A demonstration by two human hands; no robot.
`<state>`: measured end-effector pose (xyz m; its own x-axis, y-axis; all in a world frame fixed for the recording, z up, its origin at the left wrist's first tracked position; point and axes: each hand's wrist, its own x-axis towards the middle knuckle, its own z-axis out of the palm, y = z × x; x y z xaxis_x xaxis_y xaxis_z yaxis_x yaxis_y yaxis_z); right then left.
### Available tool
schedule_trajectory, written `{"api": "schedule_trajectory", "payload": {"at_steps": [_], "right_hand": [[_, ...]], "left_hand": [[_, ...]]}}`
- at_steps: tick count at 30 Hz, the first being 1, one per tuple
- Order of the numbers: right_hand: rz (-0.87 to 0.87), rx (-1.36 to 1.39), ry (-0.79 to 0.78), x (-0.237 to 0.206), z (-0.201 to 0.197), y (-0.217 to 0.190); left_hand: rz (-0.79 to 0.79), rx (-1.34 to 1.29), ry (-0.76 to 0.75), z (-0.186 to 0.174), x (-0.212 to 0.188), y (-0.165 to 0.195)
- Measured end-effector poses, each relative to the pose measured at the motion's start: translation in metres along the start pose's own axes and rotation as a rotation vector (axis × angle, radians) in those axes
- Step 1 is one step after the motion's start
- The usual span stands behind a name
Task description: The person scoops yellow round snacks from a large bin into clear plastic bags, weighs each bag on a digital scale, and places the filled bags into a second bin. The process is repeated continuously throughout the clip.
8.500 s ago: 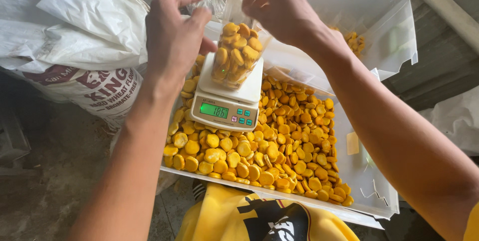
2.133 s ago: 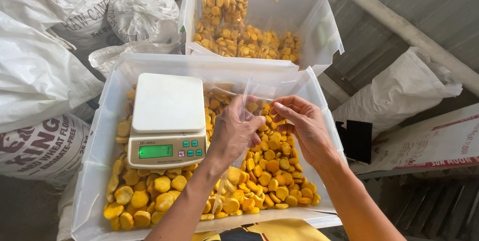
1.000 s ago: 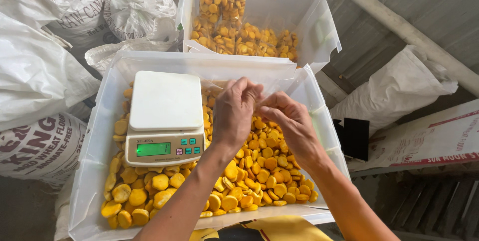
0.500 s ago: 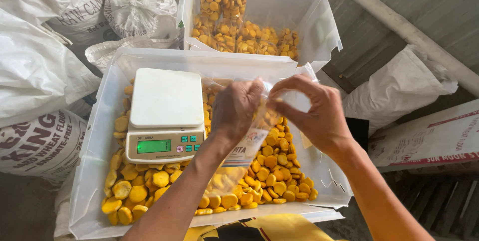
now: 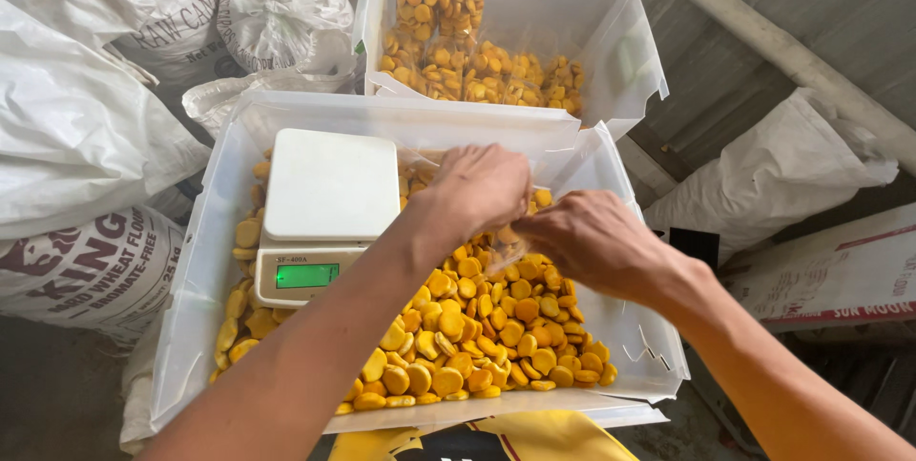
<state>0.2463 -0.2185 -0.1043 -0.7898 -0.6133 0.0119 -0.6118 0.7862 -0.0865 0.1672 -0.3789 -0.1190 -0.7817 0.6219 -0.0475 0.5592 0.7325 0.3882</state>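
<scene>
Both hands are working over the near bin (image 5: 196, 327), just right of the scale (image 5: 329, 213) that is sitting in it. The left hand (image 5: 477, 189) is curling knuckles-up with its fingers pinching the top of a clear bag (image 5: 504, 249); the right hand (image 5: 587, 241) is reaching in from the right, its fingertips gripping the same film at the bag's mouth. The bag is hanging between the two hands, right of the scale and touching the heap of yellow biscuits (image 5: 477, 337) that is filling the bin; how much is inside it I cannot tell, since the hands are hiding most of it. The film is looking thin, limp and slippery, so it will probably sag and fold unless it is held at the rim with two spread pinches. The biscuits are looking light, dry and brittle, likely to chip if squeezed. Behind the scale, a second bin (image 5: 620, 51) is holding filled bags, and white sacks (image 5: 86, 127) are lying left of it.
</scene>
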Motion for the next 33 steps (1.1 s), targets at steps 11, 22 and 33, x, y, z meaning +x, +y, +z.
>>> {"api": "schedule_trajectory", "payload": {"at_steps": [11,22,33], "right_hand": [[0.271,0.177,-0.2,-0.022,0.047,-0.017],[1.331,-0.268,-0.298,0.042,0.032,-0.098],[0.339,0.284,-0.407,0.004,0.063,-0.014]], "left_hand": [[0.004,-0.054,0.216,0.044,0.017,-0.054],[0.327,0.161,0.174,0.062,-0.051,0.091],[0.065,-0.12,0.32,0.093,-0.079,0.05]]}}
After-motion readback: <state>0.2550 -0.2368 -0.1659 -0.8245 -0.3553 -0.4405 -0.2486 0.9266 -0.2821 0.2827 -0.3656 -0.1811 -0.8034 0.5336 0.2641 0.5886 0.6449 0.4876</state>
